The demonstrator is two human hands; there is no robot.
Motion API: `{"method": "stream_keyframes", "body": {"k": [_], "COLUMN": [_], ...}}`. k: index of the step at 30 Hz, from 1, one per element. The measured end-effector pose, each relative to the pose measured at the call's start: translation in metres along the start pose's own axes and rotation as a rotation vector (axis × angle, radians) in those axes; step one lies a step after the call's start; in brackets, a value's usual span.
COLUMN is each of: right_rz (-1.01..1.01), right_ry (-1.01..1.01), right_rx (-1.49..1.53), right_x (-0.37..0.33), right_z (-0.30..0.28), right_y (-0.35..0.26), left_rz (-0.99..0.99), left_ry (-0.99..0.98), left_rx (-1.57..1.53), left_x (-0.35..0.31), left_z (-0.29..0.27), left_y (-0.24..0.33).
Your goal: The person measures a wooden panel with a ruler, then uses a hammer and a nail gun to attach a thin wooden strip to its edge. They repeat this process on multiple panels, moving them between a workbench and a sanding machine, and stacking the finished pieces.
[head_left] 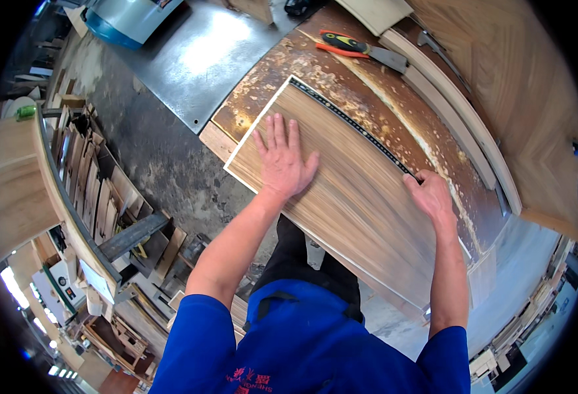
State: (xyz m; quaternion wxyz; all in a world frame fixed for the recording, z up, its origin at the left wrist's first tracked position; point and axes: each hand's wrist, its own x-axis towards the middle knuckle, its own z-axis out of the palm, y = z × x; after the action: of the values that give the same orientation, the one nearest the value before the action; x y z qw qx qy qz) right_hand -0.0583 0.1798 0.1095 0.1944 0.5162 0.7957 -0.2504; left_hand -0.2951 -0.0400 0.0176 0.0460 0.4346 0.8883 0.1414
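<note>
A flat wood-grain board [341, 190] with white edges lies slantwise in front of me on a worn brown worktop. Along its far long edge runs a narrow black strip [348, 120] dotted with light holes or marks, probably a drawer slide rail. My left hand [285, 157] rests flat on the board near its left end, fingers stretched out. With thumb and fingers pinched together, my right hand [430, 196] holds the right-hand visible end of the black strip at the board's far edge. Whether the strip continues under that hand is hidden.
On the brown worktop [269, 85] lies a hand tool [348, 46] with red-orange and yellow-black grips and a grey blade. Long wooden strips [446, 111] stretch along the right. A shiny metal sheet [203, 46] is at the upper left; stacked wood offcuts [85, 164] stand left.
</note>
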Motion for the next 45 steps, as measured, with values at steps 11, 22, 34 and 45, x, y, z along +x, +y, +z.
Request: {"method": "stream_keyframes", "body": {"k": [11,22,34,45], "right_rz": [-0.080,-0.033,-0.012,-0.020], "right_ry": [0.207,0.280,0.305,0.322], "right_rx": [0.084,0.146,0.171,0.108], "right_x": [-0.087,-0.132,-0.137,-0.136], "right_z": [0.002,0.016,0.040,0.043], "right_y": [0.266,0.417,0.446,0.445], "left_rz": [-0.087,-0.289,-0.308,-0.296], "left_ry": [-0.102,-0.029,-0.012,0.001], "left_rx": [-0.083,0.174,0.210,0.212], "left_x": [-0.065,-0.100,-0.099,-0.099], "left_z": [0.028,0.083,0.086,0.085], "left_y": [0.135,0.249,0.250,0.250]}}
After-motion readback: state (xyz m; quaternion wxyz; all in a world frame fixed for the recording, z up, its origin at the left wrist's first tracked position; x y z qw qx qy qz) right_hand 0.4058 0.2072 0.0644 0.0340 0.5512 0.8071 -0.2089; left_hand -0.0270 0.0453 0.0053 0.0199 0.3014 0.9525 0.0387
